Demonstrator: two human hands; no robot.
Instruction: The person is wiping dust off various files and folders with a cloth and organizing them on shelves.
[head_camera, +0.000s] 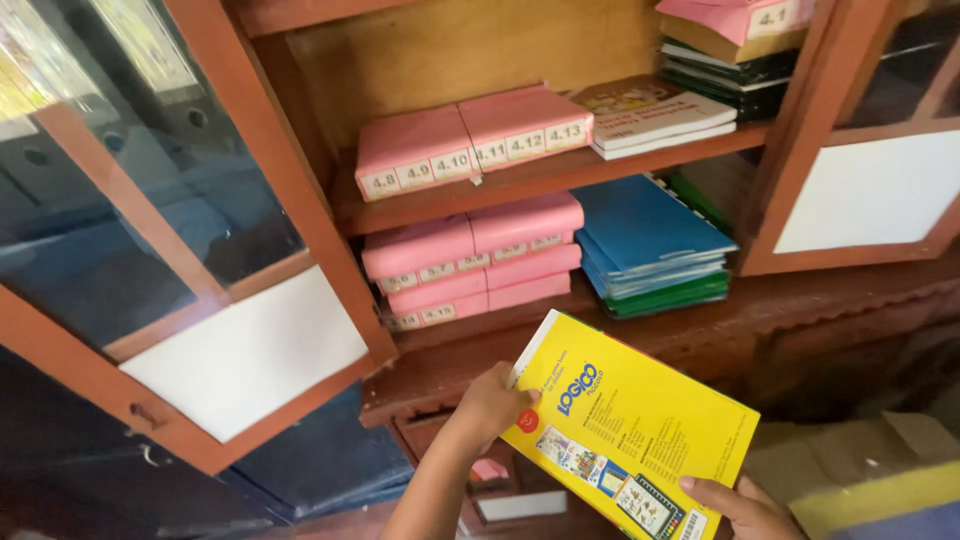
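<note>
Yellow box (630, 430) in both hands, right hand (745, 508) partly cut off

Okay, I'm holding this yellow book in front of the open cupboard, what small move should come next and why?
Probably lift the yellow book toward the lower shelf. Both hands grip it, left hand at its top corner, right hand at its bottom edge, and it sits below the shelves. The cupboard doors stand open, and the blue folder stack there looks low enough to take it.
</note>
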